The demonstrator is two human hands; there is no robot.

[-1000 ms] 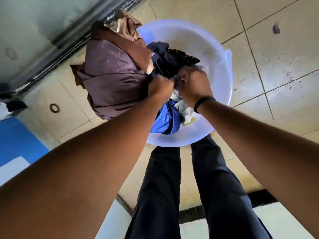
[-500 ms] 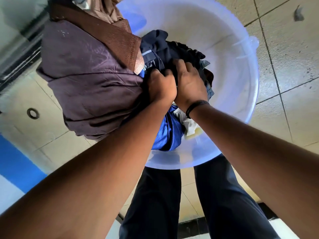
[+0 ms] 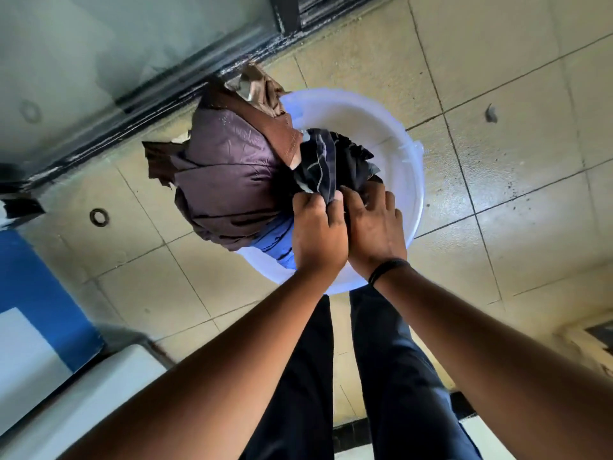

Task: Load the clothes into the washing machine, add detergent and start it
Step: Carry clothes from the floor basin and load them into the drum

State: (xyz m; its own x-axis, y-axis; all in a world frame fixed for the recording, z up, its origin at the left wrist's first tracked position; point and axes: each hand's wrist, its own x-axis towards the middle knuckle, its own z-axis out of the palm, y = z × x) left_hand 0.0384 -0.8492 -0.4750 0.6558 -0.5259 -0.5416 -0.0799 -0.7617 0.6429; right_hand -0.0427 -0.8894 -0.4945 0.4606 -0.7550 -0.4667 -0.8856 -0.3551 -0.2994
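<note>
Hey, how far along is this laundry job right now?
Early stage. Nothing looks loaded: the clothes sit piled in the white basin on the tiled floor. In hand: the left hand and right hand both grip the dark garment on the pile. Left to do: move everything into the washing machine, add detergent and start it. No detergent is in view.
</note>
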